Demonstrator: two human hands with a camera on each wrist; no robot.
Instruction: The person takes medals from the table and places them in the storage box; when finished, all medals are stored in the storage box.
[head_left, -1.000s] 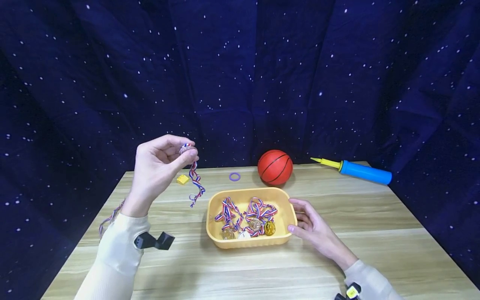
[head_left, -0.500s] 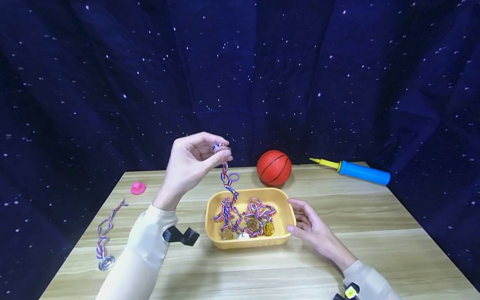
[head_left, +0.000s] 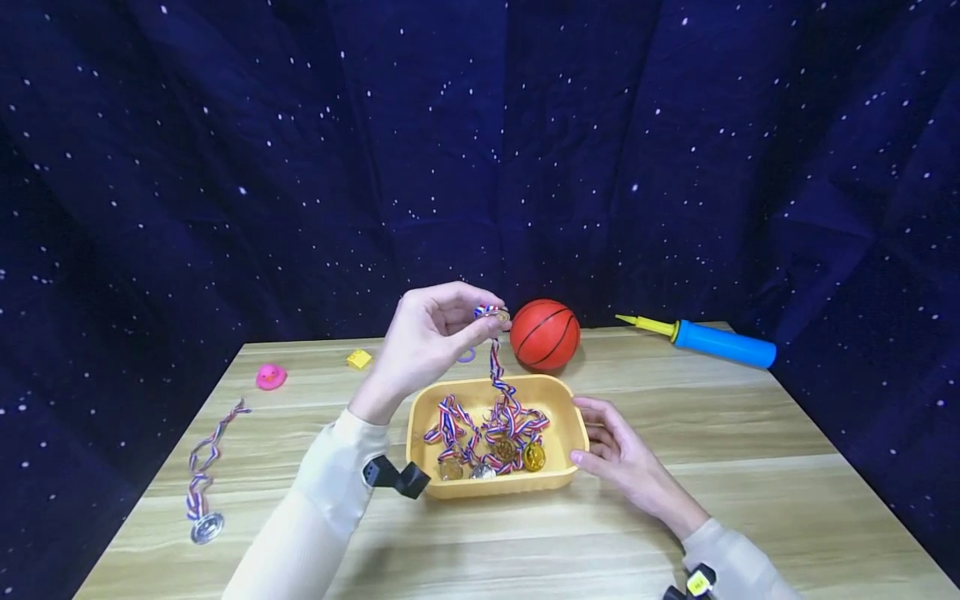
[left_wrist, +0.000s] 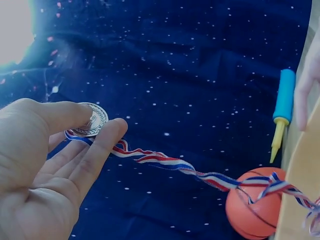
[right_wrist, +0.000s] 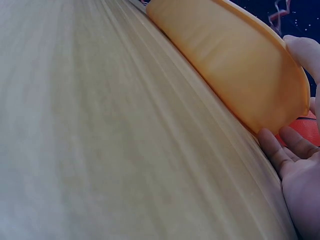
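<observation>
A wooden tabletop (head_left: 750, 500) is seen before a starry dark backdrop (head_left: 225, 167). At its centre a yellow tray (head_left: 573, 417) is set, and it is steadied at its three o'clock rim by the right hand (head_left: 618, 454), whose fingers (right_wrist: 272, 147) are laid relaxed and nearly straight against the wall, apparently so the tray does not slide. At one o'clock from the tray a ball (head_left: 545, 334) is rested, and further toward two o'clock a blue pump (head_left: 716, 344) is laid. The left hand (head_left: 427, 342) is raised above the tray's twelve o'clock edge; a silver medal (left_wrist: 92, 120) is pinched between its thumb and forefinger, held high so that the striped ribbon (left_wrist: 165, 161) hangs clear and trails down into the tray, where other medals (head_left: 495, 446) are heaped. A spare medal (head_left: 204, 527) with its ribbon is laid at eight o'clock. A pink toy (head_left: 271, 377), a yellow block (head_left: 359, 359) and a partly hidden purple ring (head_left: 468, 356) are scattered toward ten and eleven o'clock.
</observation>
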